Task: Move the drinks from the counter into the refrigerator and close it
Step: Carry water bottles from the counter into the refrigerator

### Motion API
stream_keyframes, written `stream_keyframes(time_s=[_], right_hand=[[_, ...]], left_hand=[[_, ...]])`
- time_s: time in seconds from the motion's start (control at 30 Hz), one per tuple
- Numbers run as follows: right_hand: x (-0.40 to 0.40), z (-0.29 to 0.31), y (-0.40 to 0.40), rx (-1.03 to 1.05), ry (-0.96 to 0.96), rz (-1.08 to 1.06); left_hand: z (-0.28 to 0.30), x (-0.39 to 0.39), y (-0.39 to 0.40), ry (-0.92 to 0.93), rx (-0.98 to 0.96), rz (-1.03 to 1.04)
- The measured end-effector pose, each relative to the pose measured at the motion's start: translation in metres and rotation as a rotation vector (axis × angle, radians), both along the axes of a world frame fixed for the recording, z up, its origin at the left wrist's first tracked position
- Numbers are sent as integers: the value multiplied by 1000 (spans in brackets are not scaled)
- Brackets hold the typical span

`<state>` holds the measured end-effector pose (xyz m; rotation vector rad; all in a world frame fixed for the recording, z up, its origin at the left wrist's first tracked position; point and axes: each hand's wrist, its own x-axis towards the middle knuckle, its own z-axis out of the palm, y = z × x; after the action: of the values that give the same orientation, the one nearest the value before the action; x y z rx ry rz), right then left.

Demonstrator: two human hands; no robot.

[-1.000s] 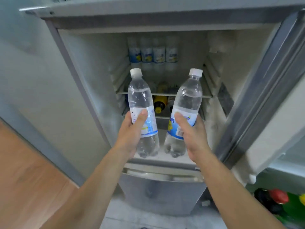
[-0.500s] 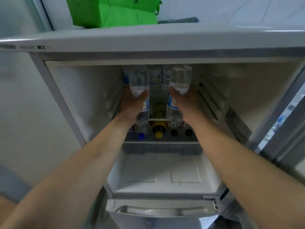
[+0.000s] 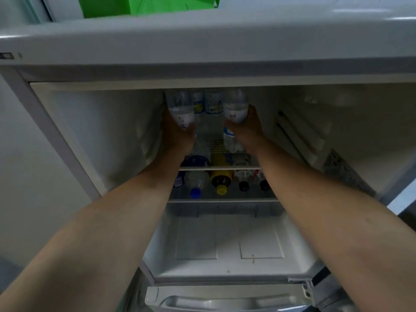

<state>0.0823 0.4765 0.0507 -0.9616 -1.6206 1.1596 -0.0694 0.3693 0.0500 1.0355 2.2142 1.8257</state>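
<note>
Both arms stretch forward, nearly straight, deep into the open refrigerator (image 3: 337,136). The left hand (image 3: 179,134) wraps a clear water bottle (image 3: 181,109) around its lower body, thumb side up, holding it upright over the upper shelf (image 3: 219,168). The right hand (image 3: 246,127) curls likewise round a second clear bottle (image 3: 235,108). Between the two grips, further back, stand labelled bottles (image 3: 212,104). Below the hands, bottles (image 3: 221,181) lie on their sides under the shelf, caps facing out. Above the grips, a green box (image 3: 146,4) sits on top.
</note>
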Motion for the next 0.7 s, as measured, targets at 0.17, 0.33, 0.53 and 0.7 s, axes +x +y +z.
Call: stream_keyframes(time_s=[0.17, 0.33, 0.53, 0.7], right_hand=[[12, -7, 1, 133, -480, -82], [-12, -4, -1, 85, -405, -45], [-24, -2, 16, 68, -374, -59], [-2, -7, 47, 66, -367, -271]], left_hand=[[2, -13, 0, 136, -275, 3], [2, -15, 11, 56, -252, 26], [9, -29, 34, 87, -314, 33], [12, -34, 51, 116, -347, 43]])
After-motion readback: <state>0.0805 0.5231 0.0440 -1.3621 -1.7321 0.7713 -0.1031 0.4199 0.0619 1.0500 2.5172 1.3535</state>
